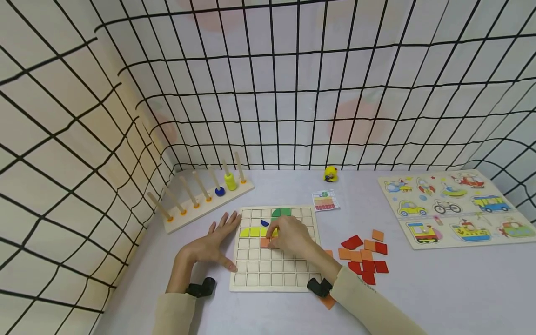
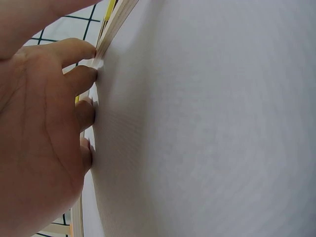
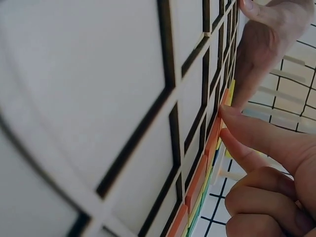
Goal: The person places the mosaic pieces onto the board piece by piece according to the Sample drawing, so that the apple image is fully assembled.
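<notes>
Reading from the left: left hand [image 1: 211, 244] laid with fingers and thumb spread at the left edge of the gridded board [image 1: 253, 266], which is supported by the table [image 1: 439, 293]. Orange tile [image 1: 264, 242] seen in the grid, just nearside of the yellow tiles [image 1: 254, 231]. Orange tiles there touched by right hand [image 1: 289, 236], thumb and forefinger tips close together; pinched or merely pressed, cannot be told. Tile judged light, thin, stiff, perhaps slick; best taken by opposite edges. Farther right, loose red and orange tiles [image 1: 368, 266] are scattered.
</notes>
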{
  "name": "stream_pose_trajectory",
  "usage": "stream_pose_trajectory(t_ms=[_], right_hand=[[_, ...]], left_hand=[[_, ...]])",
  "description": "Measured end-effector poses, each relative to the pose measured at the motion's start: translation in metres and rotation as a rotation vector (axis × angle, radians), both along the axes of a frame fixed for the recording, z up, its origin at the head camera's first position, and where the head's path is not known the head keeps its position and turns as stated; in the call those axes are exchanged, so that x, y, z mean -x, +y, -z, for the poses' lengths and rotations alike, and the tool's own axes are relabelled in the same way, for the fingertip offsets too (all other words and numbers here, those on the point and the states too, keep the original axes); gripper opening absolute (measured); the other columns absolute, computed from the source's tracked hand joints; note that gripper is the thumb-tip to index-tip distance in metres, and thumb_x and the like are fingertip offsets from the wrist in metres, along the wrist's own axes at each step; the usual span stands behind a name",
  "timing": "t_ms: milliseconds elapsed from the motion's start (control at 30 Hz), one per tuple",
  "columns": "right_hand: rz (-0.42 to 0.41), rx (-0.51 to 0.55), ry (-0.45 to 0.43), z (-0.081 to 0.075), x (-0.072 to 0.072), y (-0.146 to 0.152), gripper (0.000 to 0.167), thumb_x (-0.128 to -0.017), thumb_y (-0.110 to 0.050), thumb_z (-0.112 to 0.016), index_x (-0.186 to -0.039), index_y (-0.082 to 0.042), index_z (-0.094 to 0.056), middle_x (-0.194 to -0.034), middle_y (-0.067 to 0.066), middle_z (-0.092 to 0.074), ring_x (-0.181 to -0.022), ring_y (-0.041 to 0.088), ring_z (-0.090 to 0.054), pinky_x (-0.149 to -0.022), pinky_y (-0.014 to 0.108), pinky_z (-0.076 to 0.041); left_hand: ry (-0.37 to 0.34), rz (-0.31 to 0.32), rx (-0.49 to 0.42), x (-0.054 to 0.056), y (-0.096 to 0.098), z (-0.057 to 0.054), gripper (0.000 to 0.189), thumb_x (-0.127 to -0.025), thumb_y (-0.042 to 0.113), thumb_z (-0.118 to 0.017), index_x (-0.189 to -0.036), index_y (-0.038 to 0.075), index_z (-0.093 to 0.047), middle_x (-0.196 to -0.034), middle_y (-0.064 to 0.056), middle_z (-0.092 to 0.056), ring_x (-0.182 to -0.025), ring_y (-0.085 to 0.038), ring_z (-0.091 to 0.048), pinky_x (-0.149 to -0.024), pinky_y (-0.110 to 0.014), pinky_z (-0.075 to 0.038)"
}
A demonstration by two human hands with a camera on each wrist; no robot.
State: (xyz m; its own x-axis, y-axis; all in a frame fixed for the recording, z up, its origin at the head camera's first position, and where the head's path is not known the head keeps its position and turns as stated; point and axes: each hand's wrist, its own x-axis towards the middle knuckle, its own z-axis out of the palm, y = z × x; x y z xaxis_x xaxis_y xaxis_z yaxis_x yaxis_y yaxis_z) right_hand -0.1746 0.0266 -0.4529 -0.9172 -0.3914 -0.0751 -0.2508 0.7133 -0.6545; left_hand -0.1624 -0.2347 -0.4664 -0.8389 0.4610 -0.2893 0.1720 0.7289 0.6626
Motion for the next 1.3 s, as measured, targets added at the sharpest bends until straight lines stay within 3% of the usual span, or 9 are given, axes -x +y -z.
stream_pose_trajectory(t_ms=[200, 267, 400, 467, 633, 767, 933, 1133, 1300], right_hand=[[-0.013, -0.008, 0.001, -0.002, 0.001, 0.002, 0.013, -0.077, -0.014, -0.091, -0.087, -0.015, -0.082, -0.101, 0.005, -0.076, -0.080, 0.014, -0.055, -0.061, 0.024, -0.038], [-0.043, 0.009, -0.017, -0.004, 0.004, 0.007, 0.013, -0.080, -0.016, -0.089, -0.091, -0.014, -0.083, -0.090, 0.003, -0.072, -0.073, 0.014, -0.052, -0.058, 0.023, -0.034], [-0.094, 0.066, -0.059, -0.012, 0.011, 0.032, 0.013, -0.086, -0.018, -0.084, -0.098, -0.013, -0.082, -0.064, -0.003, -0.049, -0.058, 0.012, -0.038, -0.052, 0.022, -0.024], [-0.089, 0.094, -0.078, -0.015, 0.013, 0.052, 0.014, -0.087, -0.017, -0.082, -0.100, -0.011, -0.082, -0.058, -0.004, -0.035, -0.054, 0.012, -0.030, -0.051, 0.021, -0.020], [0.018, 0.098, -0.097, -0.018, 0.013, 0.114, 0.021, -0.089, -0.018, -0.080, -0.107, -0.008, -0.080, -0.058, -0.004, -0.028, -0.052, 0.013, -0.027, -0.048, 0.021, -0.020], [0.120, 0.066, -0.134, -0.014, 0.010, 0.166, 0.027, -0.091, -0.023, -0.078, -0.114, -0.008, -0.077, -0.060, -0.003, -0.034, -0.052, 0.013, -0.033, -0.046, 0.021, -0.025], [0.185, 0.021, -0.137, -0.006, 0.007, 0.221, 0.036, -0.091, -0.027, -0.078, -0.118, -0.005, -0.074, -0.060, -0.002, -0.039, -0.054, 0.013, -0.038, -0.048, 0.022, -0.028], [0.223, -0.014, -0.183, 0.001, 0.006, 0.258, 0.043, -0.084, -0.031, -0.084, -0.117, -0.004, -0.073, -0.060, -0.005, -0.036, -0.051, 0.012, -0.035, -0.047, 0.022, -0.025], [0.228, -0.019, -0.219, 0.005, 0.007, 0.273, 0.039, -0.084, -0.024, -0.083, -0.115, -0.003, -0.074, -0.062, -0.004, -0.036, -0.054, 0.013, -0.036, -0.049, 0.023, -0.026]], left_hand=[[-0.001, 0.008, 0.001, 0.001, 0.000, -0.002, 0.140, -0.063, 0.030, -0.099, -0.167, 0.011, -0.008, -0.175, -0.013, 0.007, -0.161, -0.037, 0.016, -0.129, -0.063, 0.012], [0.003, 0.013, 0.003, 0.001, -0.001, -0.002, 0.140, -0.063, 0.030, -0.099, -0.167, 0.011, -0.008, -0.175, -0.013, 0.007, -0.161, -0.038, 0.017, -0.129, -0.063, 0.012], [0.008, 0.008, -0.003, 0.001, -0.003, -0.003, 0.140, -0.062, 0.029, -0.099, -0.167, 0.010, -0.008, -0.175, -0.014, 0.007, -0.161, -0.038, 0.017, -0.128, -0.064, 0.012], [0.005, 0.004, -0.004, 0.001, -0.004, -0.003, 0.141, -0.062, 0.028, -0.100, -0.167, 0.010, -0.008, -0.175, -0.014, 0.007, -0.161, -0.039, 0.017, -0.128, -0.064, 0.012], [0.000, -0.004, 0.002, -0.001, -0.005, -0.001, 0.141, -0.061, 0.029, -0.100, -0.167, 0.010, -0.008, -0.175, -0.014, 0.006, -0.161, -0.039, 0.017, -0.128, -0.064, 0.011], [0.005, -0.007, -0.005, -0.001, -0.006, -0.001, 0.141, -0.061, 0.029, -0.100, -0.167, 0.010, -0.009, -0.175, -0.014, 0.006, -0.161, -0.039, 0.017, -0.128, -0.064, 0.012], [0.005, -0.003, -0.012, -0.002, -0.006, 0.001, 0.141, -0.061, 0.029, -0.100, -0.167, 0.011, -0.009, -0.175, -0.014, 0.007, -0.161, -0.039, 0.017, -0.128, -0.064, 0.012], [-0.005, 0.006, -0.010, -0.001, -0.004, 0.003, 0.142, -0.061, 0.030, -0.100, -0.167, 0.012, -0.008, -0.175, -0.013, 0.008, -0.161, -0.038, 0.018, -0.128, -0.064, 0.013], [0.000, 0.006, -0.017, 0.000, -0.002, 0.003, 0.142, -0.060, 0.029, -0.100, -0.167, 0.011, -0.009, -0.175, -0.013, 0.007, -0.161, -0.038, 0.018, -0.128, -0.064, 0.013]])
